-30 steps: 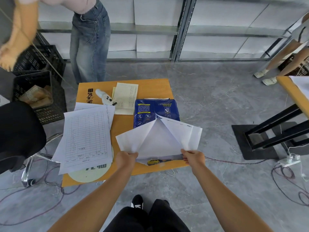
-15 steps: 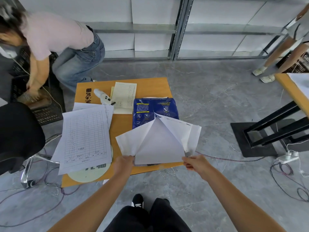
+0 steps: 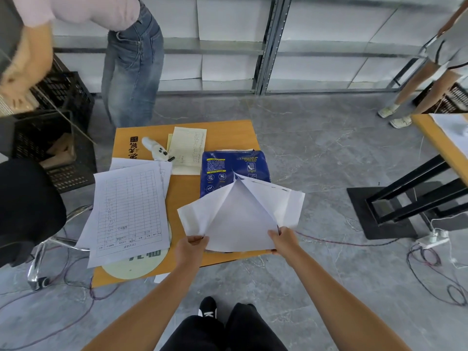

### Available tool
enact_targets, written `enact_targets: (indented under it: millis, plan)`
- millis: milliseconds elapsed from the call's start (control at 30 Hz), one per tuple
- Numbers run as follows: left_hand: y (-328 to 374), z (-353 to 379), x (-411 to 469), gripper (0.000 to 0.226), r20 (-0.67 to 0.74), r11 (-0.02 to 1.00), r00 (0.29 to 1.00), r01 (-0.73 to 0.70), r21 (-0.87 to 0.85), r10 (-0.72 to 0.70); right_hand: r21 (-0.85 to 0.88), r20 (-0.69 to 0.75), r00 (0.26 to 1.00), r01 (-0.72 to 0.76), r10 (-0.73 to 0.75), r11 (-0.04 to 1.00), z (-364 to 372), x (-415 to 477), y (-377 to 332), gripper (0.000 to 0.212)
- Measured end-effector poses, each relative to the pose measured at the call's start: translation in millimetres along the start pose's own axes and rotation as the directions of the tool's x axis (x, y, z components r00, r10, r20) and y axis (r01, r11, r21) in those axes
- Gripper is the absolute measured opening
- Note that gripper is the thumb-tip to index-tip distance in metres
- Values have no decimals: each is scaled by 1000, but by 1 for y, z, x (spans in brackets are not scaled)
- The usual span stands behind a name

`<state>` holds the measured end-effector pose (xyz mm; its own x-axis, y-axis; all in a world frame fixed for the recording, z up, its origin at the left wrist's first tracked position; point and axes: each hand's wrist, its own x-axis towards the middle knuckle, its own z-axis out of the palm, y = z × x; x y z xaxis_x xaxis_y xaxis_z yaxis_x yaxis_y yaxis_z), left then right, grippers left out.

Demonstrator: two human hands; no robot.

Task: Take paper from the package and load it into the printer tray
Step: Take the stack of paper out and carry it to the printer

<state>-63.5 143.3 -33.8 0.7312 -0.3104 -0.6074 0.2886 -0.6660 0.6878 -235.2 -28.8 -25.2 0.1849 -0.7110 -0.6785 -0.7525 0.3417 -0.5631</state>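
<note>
A blue paper package [image 3: 228, 171] lies on the small orange table [image 3: 222, 133], its white wrapper flaps folded open toward me. A stack of white paper [image 3: 240, 219] sticks out of its near end over the table's front edge. My left hand [image 3: 190, 249] grips the stack's near left corner. My right hand [image 3: 283, 240] grips its near right corner. The near end of the package is hidden under the paper and flaps. No printer is in view.
Printed forms [image 3: 126, 214], a cream note sheet [image 3: 187, 150], a white handheld device [image 3: 155, 149] and a round pale disc [image 3: 134, 267] share the table. A person in jeans [image 3: 131, 72] stands behind it by black crates [image 3: 58, 127]. Cables [image 3: 354, 243] cross the floor; a second table [image 3: 435, 143] stands right.
The paper stack has slid a little toward me out of the package, both hands still on its near corners. The person behind the table bent down, then stood up again.
</note>
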Motion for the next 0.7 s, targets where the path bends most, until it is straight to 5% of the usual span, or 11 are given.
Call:
enact_targets:
  millis: [133, 267, 333, 400, 500, 600, 700]
  plan:
    - [-4, -12, -3, 19, 101, 999, 995, 2, -38, 2, 89, 193, 981, -34, 16, 995, -14, -7, 4, 21]
    - [-20, -27, -15, 5, 256, 1000, 966, -26, -12, 29, -151, 472, 876, -32, 101, 988, -39, -8, 14, 33]
    - [-25, -30, -18, 19, 346, 1000, 938, -18, 12, 12, -185, 542, 830, -37, 134, 982, -44, -4, 15, 43]
    - [-24, -29, -14, 20, 378, 999, 926, 33, -33, -18, -15, 512, 856, -84, 80, 996, -39, -1, 10, 45]
    - [-22, -16, 3, 55, 361, 991, 931, 96, -96, -55, 140, 283, 959, -75, 33, 987, -18, 6, 0, 43]
    - [-15, -2, 7, 45, 310, 995, 950, 68, -72, -42, 91, 61, 998, -31, 25, 995, -2, 11, 0, 40]
    - [-10, 3, 2, 40, 308, 999, 951, -9, -44, 23, 165, 84, 996, -42, 28, 985, -1, 7, 4, 35]
